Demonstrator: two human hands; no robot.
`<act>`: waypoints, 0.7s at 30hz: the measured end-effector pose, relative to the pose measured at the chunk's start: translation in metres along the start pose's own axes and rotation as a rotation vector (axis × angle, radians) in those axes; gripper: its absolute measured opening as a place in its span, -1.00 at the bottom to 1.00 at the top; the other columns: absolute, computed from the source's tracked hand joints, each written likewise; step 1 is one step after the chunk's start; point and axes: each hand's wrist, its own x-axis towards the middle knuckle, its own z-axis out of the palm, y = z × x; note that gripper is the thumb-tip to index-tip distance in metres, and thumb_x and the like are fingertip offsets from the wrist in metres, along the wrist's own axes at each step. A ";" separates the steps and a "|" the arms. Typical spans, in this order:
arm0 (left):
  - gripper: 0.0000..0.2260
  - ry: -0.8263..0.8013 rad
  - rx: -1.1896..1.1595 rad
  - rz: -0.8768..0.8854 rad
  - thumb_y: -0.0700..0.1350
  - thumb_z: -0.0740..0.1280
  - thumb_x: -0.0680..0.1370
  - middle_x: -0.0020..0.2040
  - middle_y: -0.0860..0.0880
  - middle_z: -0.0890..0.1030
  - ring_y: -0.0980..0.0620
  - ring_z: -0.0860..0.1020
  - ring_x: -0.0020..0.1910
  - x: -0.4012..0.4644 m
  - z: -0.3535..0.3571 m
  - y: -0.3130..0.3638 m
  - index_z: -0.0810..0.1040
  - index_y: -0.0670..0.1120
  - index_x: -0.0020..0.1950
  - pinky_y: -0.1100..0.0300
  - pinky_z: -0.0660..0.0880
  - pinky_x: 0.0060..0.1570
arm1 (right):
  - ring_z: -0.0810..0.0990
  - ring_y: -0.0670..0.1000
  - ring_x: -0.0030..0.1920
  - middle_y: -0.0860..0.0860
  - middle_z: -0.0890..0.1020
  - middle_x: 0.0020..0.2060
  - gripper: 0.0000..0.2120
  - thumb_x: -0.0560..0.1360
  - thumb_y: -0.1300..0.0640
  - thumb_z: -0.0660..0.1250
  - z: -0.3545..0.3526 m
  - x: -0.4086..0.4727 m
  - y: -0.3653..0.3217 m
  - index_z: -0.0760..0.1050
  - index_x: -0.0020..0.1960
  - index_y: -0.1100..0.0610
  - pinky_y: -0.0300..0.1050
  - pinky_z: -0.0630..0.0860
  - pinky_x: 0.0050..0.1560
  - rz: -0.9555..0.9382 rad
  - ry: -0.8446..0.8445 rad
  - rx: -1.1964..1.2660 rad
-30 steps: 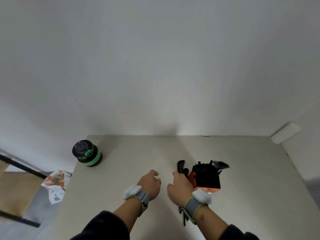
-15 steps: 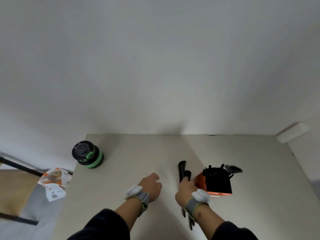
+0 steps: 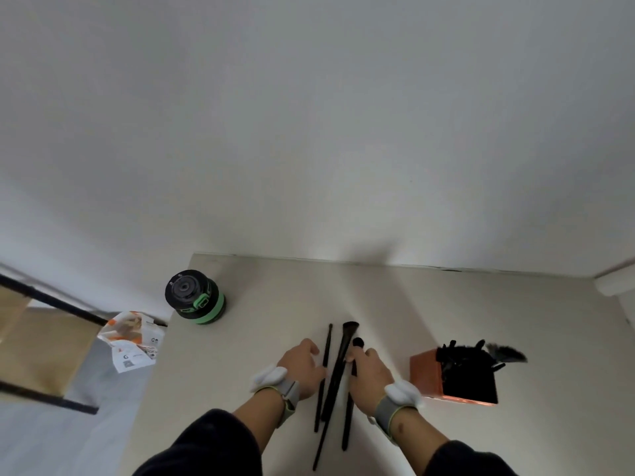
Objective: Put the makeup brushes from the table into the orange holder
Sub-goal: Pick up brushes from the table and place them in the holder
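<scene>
Three black makeup brushes lie side by side on the beige table (image 3: 515, 321) between my hands. The thin brush (image 3: 324, 362) is on the left and the flat-headed brush (image 3: 343, 352) in the middle. My right hand (image 3: 369, 372) is shut on the round-headed brush (image 3: 347, 420), whose head sticks out past the thumb. My left hand (image 3: 302, 367) rests on the table with its fingers against the thin brush, holding nothing. The orange holder (image 3: 426, 376) stands to the right of my right hand, apart from it, with several black brushes inside.
A black and green round container (image 3: 196, 298) stands at the table's far left corner. Past the left edge lie a printed bag (image 3: 132, 341) and a wooden frame (image 3: 37, 348). A white wall runs behind the table, with a white block (image 3: 615, 285) at far right.
The gap between my right hand and the orange holder has widened. The three brushes now show in full between my hands, and my right thumb has closed over the round-headed one.
</scene>
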 end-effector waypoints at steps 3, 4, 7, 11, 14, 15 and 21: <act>-0.69 0.008 0.017 -0.006 0.01 0.39 0.45 -0.03 0.00 0.60 -0.03 0.57 0.00 0.002 0.002 -0.005 0.44 -0.01 0.13 0.16 0.48 -0.01 | 0.56 0.17 -0.06 0.04 0.45 0.09 -0.77 0.54 0.03 0.22 0.001 0.004 -0.002 0.40 0.19 0.01 -0.16 0.33 -0.16 -0.007 0.002 0.005; -0.70 0.010 0.027 -0.008 0.02 0.39 0.45 -0.03 0.01 0.60 -0.02 0.57 -0.01 0.002 0.003 -0.006 0.44 -0.01 0.12 0.16 0.47 -0.03 | 0.57 0.16 -0.05 0.03 0.44 0.09 -0.75 0.54 -0.02 0.25 0.002 0.004 -0.002 0.40 0.18 0.01 -0.15 0.35 -0.15 -0.002 0.005 0.003; -0.74 0.035 0.083 -0.044 0.02 0.35 0.46 0.04 -0.01 0.59 -0.03 0.56 0.00 0.002 0.005 -0.005 0.46 0.00 0.10 0.17 0.47 -0.05 | 0.57 0.15 -0.09 0.01 0.39 0.05 -0.71 0.50 -0.11 0.31 0.004 0.004 -0.005 0.38 0.12 0.02 -0.12 0.40 -0.15 0.019 0.016 0.000; -0.82 0.048 0.091 -0.104 -0.01 0.33 0.44 0.06 0.00 0.61 -0.02 0.58 0.01 0.004 0.005 -0.002 0.54 0.04 0.03 0.25 0.44 -0.10 | 0.42 0.07 -0.25 -0.02 0.33 -0.07 -0.70 0.47 -0.13 0.36 0.004 0.007 -0.005 0.28 -0.07 -0.01 -0.12 0.36 -0.21 0.016 0.032 0.034; -0.84 0.041 0.095 -0.107 0.01 0.32 0.42 0.03 -0.01 0.62 -0.04 0.59 -0.02 0.004 0.006 -0.002 0.55 0.05 -0.02 0.26 0.46 -0.12 | 0.44 0.08 -0.22 -0.01 0.37 -0.07 -0.72 0.45 -0.08 0.38 0.002 0.009 -0.003 0.32 -0.09 0.03 -0.12 0.38 -0.21 0.013 0.036 0.038; -0.85 0.038 0.082 -0.112 0.02 0.32 0.41 0.01 -0.01 0.62 -0.04 0.60 -0.06 0.003 0.006 -0.002 0.54 0.05 -0.05 0.23 0.51 -0.11 | 0.46 0.09 -0.20 0.01 0.39 -0.06 -0.75 0.46 -0.05 0.37 0.002 0.010 -0.002 0.33 -0.11 0.04 -0.11 0.42 -0.19 0.012 0.035 0.031; -0.89 0.023 0.071 -0.117 0.04 0.29 0.37 -0.09 0.01 0.60 -0.04 0.62 -0.19 0.000 0.005 -0.002 0.50 0.08 -0.16 0.15 0.60 -0.16 | 0.58 0.18 -0.08 0.07 0.41 0.05 -0.85 0.51 -0.02 0.27 0.002 0.012 -0.002 0.47 -0.11 0.07 -0.12 0.51 -0.07 0.050 0.013 -0.079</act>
